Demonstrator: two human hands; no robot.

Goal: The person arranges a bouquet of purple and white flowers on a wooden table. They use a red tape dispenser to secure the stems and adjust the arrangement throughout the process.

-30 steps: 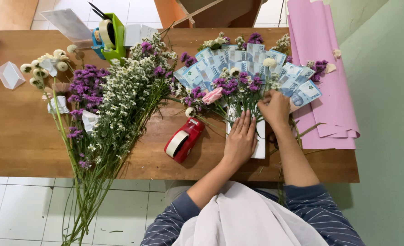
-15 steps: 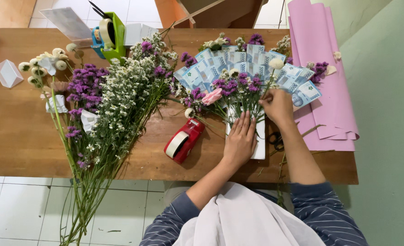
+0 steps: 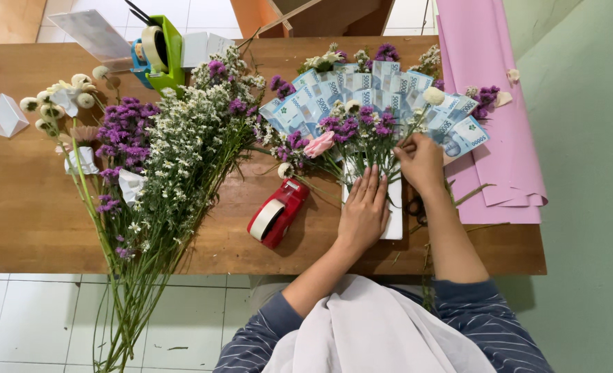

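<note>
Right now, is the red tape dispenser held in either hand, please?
No, the red tape dispenser lies alone on the table, beside the left hand.

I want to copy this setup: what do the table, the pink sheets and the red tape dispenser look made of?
Table: wood, matte brown with visible grain. Pink sheets: probably thin wrapping paper, with creased, curling edges. Red tape dispenser: likely plastic, smooth and glossy.

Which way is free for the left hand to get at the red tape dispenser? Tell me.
Probably straight across to its left: the left hand lies flat on the bouquet's white base, the red tape dispenser lies close beside it, and only bare wooden table and a thin stem show between them.
</note>
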